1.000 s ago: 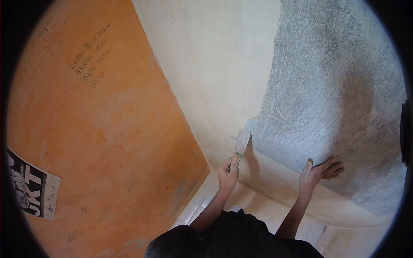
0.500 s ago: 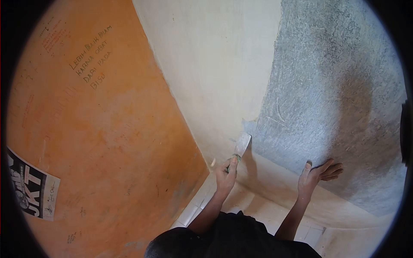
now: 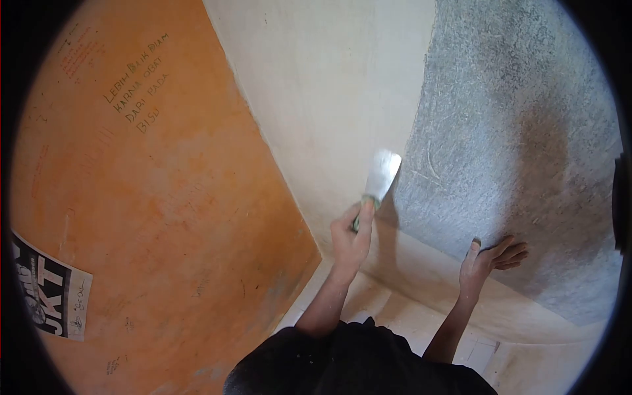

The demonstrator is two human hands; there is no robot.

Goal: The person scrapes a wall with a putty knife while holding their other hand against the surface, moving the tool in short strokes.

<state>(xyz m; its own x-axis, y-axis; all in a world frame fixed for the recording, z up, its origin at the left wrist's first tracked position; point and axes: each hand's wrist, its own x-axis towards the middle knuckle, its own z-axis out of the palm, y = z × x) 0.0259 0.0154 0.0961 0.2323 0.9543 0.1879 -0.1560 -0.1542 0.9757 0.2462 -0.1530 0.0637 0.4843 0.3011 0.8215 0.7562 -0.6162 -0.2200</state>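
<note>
Gripping the handle of a putty knife (image 3: 381, 174) in the left hand (image 3: 351, 240), fingers closed tight around it, blade up against the cream wall (image 3: 329, 99) right at the edge of the rough grey patch (image 3: 513, 131). Pressing the right hand (image 3: 488, 261) open and flat low on that grey patch, fingers spread, holding nothing.

Torso: black garment (image 3: 355, 362) of plain matte fabric with soft folds, without visible print, at the lower edge of the view. Left forearm (image 3: 322, 306) and right forearm (image 3: 451, 326): bare. Left hand (image 3: 352, 240) and right hand (image 3: 490, 260): bare fingers
</note>
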